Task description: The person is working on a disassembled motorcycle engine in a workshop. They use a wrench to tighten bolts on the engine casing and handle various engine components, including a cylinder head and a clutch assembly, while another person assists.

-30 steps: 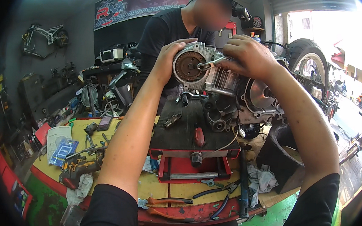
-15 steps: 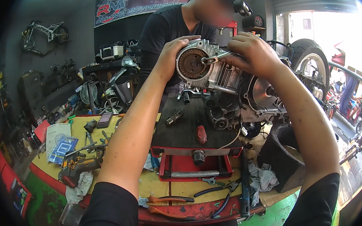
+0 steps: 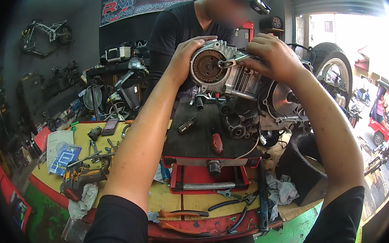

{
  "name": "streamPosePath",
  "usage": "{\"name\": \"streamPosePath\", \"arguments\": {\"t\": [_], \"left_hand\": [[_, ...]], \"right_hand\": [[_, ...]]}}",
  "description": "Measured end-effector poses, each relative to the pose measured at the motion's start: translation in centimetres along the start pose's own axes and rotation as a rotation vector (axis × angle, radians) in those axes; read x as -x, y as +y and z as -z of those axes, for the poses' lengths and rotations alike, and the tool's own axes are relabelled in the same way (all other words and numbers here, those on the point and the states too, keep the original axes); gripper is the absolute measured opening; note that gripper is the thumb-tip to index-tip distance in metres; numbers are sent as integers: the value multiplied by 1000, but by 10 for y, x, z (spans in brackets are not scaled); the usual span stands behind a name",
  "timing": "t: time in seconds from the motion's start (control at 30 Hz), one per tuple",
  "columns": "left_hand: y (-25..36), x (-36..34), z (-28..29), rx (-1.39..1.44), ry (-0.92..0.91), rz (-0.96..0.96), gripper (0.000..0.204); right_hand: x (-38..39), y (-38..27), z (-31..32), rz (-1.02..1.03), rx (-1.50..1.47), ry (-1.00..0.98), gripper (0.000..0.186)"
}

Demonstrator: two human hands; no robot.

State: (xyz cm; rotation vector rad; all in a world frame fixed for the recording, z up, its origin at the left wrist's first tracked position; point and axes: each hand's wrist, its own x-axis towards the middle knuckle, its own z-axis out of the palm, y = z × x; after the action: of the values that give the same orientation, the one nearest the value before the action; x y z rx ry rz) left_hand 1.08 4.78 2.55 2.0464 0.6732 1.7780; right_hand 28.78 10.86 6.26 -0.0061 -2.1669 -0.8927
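A motorcycle engine (image 3: 246, 83) rests on the black-topped stand (image 3: 193, 141) in front of me. My left hand (image 3: 185, 60) grips the left side of its cylinder head, fingers curled over the top edge. A round brown cam sprocket (image 3: 206, 66) shows inside the head's circular opening. My right hand (image 3: 273, 58) is closed on a silver wrench (image 3: 229, 63), whose end lies at the sprocket's right edge. The fastener under that end is hidden. Below the head, a ratchet with socket (image 3: 199, 104) lies on the stand, near a metal cylindrical part (image 3: 187, 125) and a red-handled tool (image 3: 217, 143).
Orange-handled pliers (image 3: 181, 221) and blue-handled pliers (image 3: 238, 210) lie along the near bench edge. A cordless drill (image 3: 82, 177), a phone (image 3: 110, 128) and hand tools are at left. A dark hollow cylinder (image 3: 297, 167) stands right. Another person (image 3: 175, 34) is behind the engine.
Both hands and the wrench keep nearly the same place on the engine. The view has shifted slightly. Outside at right, a red vehicle has moved.
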Motion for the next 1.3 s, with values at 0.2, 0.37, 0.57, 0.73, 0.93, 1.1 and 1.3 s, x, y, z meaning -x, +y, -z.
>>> {"name": "streamPosePath", "arguments": {"t": [0.2, 0.37, 0.57, 0.73, 0.93, 1.1, 1.3], "left_hand": [[-2, 0, 0, 8, 20, -7, 48], [-3, -1, 3, -24, -9, -11, 51], [-2, 0, 2, -15, -3, -7, 50], [0, 1, -1, -30, 14, -5, 50], [-1, 1, 0, -29, 10, -11, 50], [-2, 0, 0, -17, 16, -10, 50], [-2, 1, 2, -26, -5, -9, 50]], "right_hand": [[0, 0, 0, -8, -3, 6, 32], [0, 1, -1, -7, -10, 3, 32], [0, 0, -1, -5, -8, 1, 31], [-1, -1, 0, 3, -15, 5, 33], [-2, 0, -3, 23, 18, 57, 42], [0, 2, -5, 15, 27, 57, 43], [-1, 1, -4, 36, 47, 58, 43]]}}
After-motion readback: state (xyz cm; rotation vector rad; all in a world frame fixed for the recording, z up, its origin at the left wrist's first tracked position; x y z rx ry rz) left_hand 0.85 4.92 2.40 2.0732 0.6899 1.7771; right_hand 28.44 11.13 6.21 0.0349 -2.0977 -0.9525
